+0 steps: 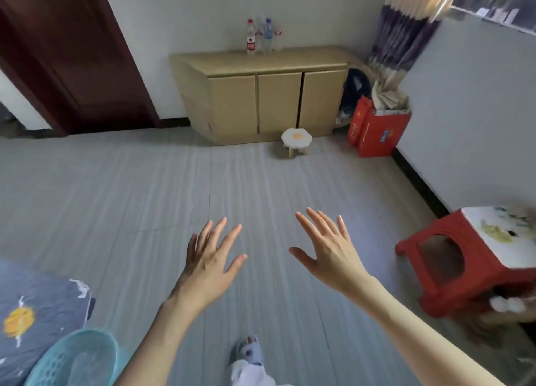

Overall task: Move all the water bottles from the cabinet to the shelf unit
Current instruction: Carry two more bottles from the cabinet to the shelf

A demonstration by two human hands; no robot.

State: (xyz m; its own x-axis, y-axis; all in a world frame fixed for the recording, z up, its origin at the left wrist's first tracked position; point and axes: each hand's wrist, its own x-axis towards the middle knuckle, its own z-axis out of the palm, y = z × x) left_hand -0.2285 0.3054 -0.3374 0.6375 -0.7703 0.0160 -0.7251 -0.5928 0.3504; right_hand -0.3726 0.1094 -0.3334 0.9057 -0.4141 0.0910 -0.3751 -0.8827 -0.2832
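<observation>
Several clear water bottles stand in a cluster on top of a low tan cabinet [304, 58] against the far wall. A red-capped bottle [251, 38] is at the left and a blue-capped bottle [268, 36] beside it, with more clear bottles behind them. My left hand [210, 262] and my right hand [326, 248] are stretched out over the grey floor, far short of the cabinet. Both have spread fingers and hold nothing. No shelf unit is in view.
A small stool with a fried-egg cushion [296, 139] stands in front of the cabinet. A red box [374, 129] sits right of it under a curtain. A red plastic stool [470, 265] is near right, a teal basket [78, 359] and bedding [34, 313] near left, a dark door [72, 60] far left.
</observation>
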